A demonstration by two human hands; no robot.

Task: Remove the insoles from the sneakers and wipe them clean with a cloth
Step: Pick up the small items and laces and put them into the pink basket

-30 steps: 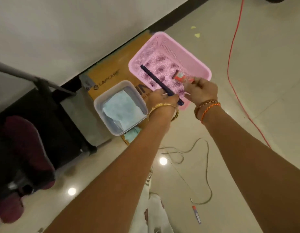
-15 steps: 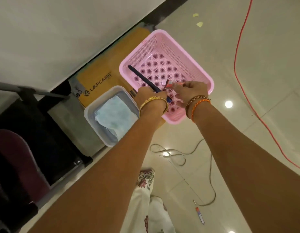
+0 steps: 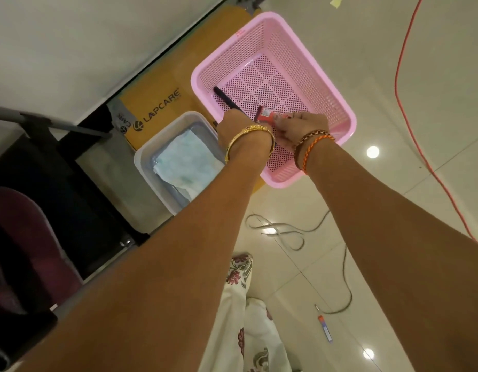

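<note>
1. Head view: both hands are reaching into the pink basket [image 3: 337,84], which is sitting on the floor, and their fingertips are hiding behind the knuckles and wrists.
2. The left hand [image 3: 236,124] is curling its fingers round a dark slim stick [image 3: 225,99]; what the stick is remains hard to make out, and its near end is disappearing under the hand.
3. The right hand [image 3: 303,127] is pinching a small red and white packet [image 3: 267,115] just above the basket's near left part; its printing is too blurred to read.
4. The cloth [image 3: 186,165], pale blue and crumpled, is lying inside the clear tub [image 3: 152,151] just beside the basket's left edge, partly covered by the left forearm.
5. No sneakers or insoles can be made out.
6. A yellow box [image 3: 162,103] is peeking out beneath the tub and basket.
7. An orange cable [image 3: 401,84] is running across the floor to the right of the basket.
</note>
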